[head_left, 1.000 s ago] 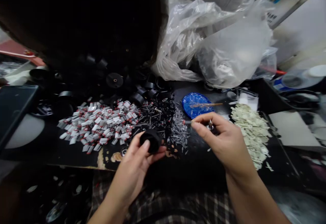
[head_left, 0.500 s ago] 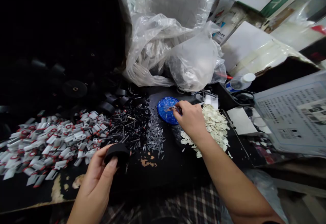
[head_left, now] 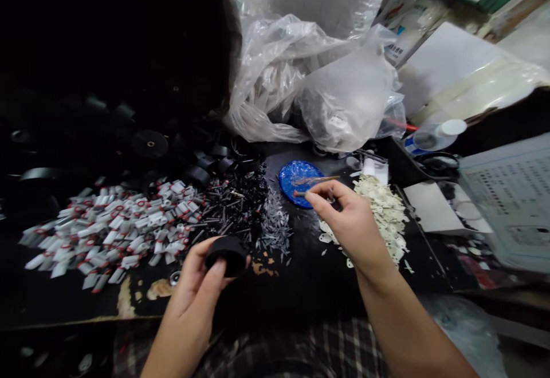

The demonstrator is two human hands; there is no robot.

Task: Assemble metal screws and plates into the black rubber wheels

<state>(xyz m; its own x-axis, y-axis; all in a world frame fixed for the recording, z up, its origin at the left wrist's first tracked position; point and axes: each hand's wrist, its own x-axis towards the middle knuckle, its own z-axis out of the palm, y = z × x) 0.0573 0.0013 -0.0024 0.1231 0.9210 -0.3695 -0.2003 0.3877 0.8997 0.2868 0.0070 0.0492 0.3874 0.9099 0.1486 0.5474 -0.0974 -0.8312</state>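
Observation:
My left hand [head_left: 195, 286] grips a black round cup-shaped part [head_left: 227, 255] between thumb and fingers, its hollow side toward me. In front of the blue round dish [head_left: 296, 169], my right hand [head_left: 348, 217] pinches a small part with an orange-red end [head_left: 299, 193]; its exact kind is too small to tell. Behind those fingertips, a thin brown stick [head_left: 322, 179] reaches across the dish. The dish holds a glossy, clear-looking substance. A pile of cream-coloured flat plates [head_left: 384, 212] spreads beside and beyond my right hand.
Grey tubes with red rings [head_left: 116, 223] heap at the left, next to dark springs and screws [head_left: 227, 209] and small grey slivers [head_left: 275, 223]. Plastic bags [head_left: 335, 103] stand at the back. On the right are a white-capped bottle [head_left: 438, 134] and a white box [head_left: 429, 206].
My right hand has drawn back from the dish, and the part with the orange-red end now shows in its fingers. The left hand still holds the black part. The view has shifted.

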